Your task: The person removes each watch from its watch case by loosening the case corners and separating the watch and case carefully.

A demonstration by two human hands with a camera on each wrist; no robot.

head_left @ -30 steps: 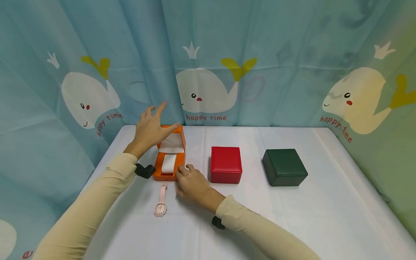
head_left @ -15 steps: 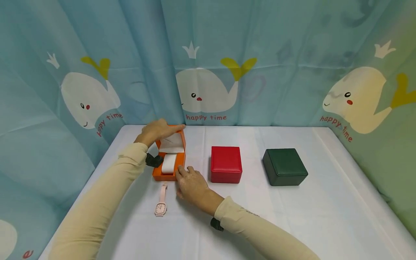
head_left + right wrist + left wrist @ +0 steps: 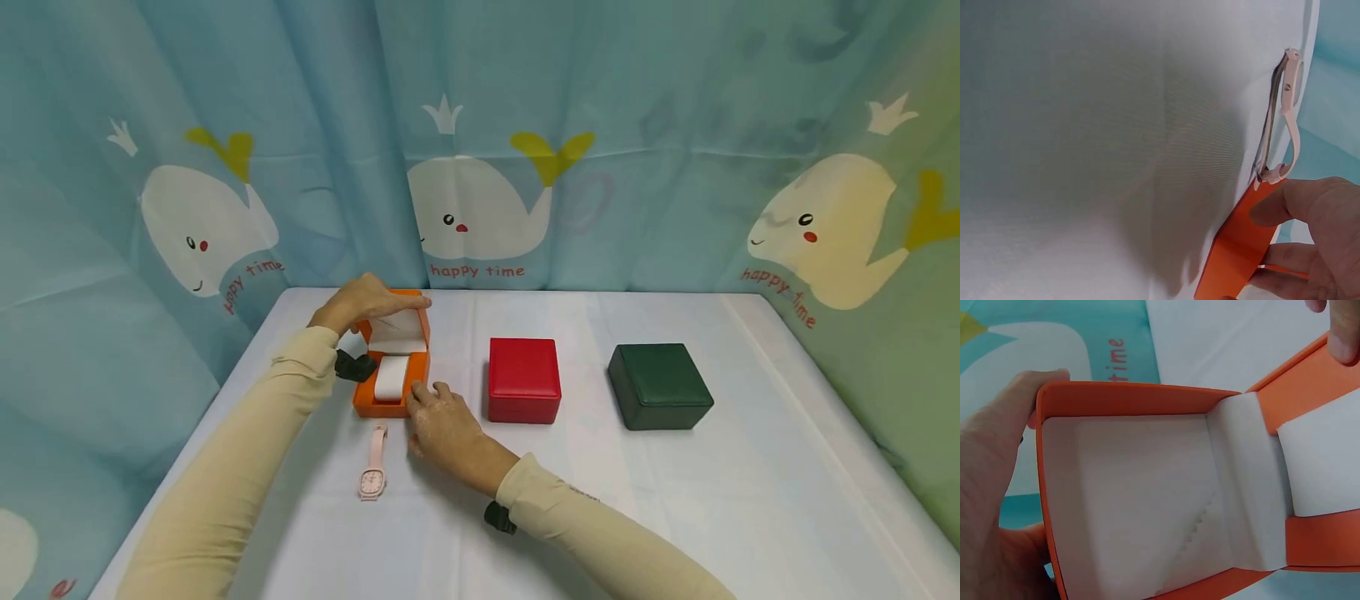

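Observation:
An orange watch box stands with its lid raised, its white lining facing forward. Inside the base lies a white cushion with nothing on it. My left hand grips the lid's upper edge, the thumb along one side and the fingers round the other, as the left wrist view shows. At the base's front right corner my right hand holds the wall, thumb on the outside and fingers over the rim. A pink watch lies just in front of the box, strap toward it.
Right of the orange box sits a closed red box, and farther right a closed dark green box. All stand on a white-covered table. Behind hangs a blue curtain with whale prints.
My left hand, spread above the open lid a second ago, has come down and taken hold of its upper edge. The right hand has stayed at the base's corner.

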